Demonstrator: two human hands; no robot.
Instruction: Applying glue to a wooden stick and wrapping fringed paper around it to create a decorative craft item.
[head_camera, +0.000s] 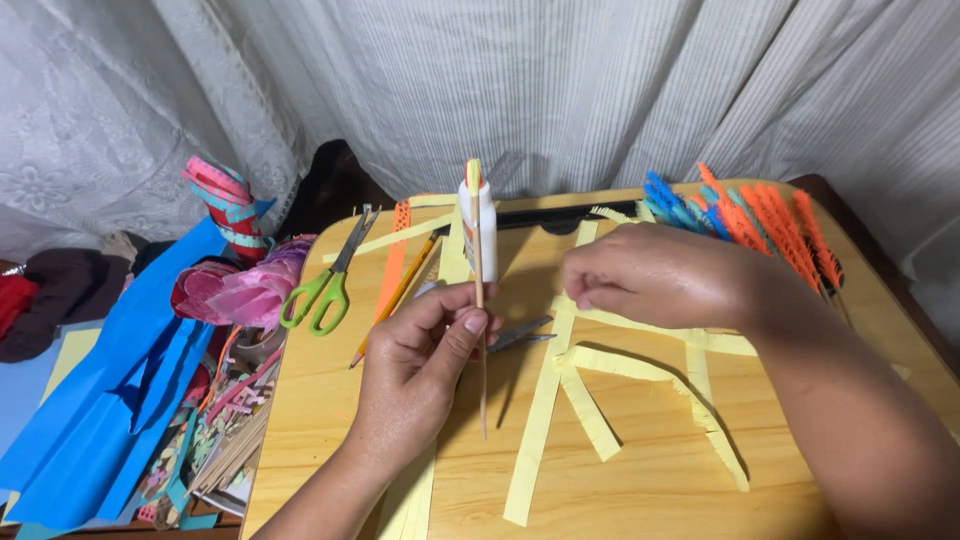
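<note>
- While the person leans over the small wooden table (320, 420), the left hand (415, 365) holds a thin wooden skewer (479, 300) upright, thumb and forefinger pressed together on its shaft near the middle.
- A narrow bit of yellow paper (473, 172) sits at the skewer's top end, right in front of the white glue bottle (482, 225) standing behind it.
- The right hand (660, 275) hovers just beside, fingers curled and pinched on a fringed yellow paper strip (640, 325) that trails off to the right across the table.
- More long yellow paper strips (540, 420) lie fanned out on the tabletop below both hands.
- Green-handled scissors (325, 285) lie at the left, with an orange paper strip (393, 265) and a pencil (400, 295) just beside them.
- Small grey scissors (520, 335) peek out between the two hands.
- At the far right edge, fringed blue and orange paper sticks (740, 215) lie bunched together.
- Off the table to the left: folded blue paper sheets (120, 400) and a pink paper flower (235, 290).
</note>
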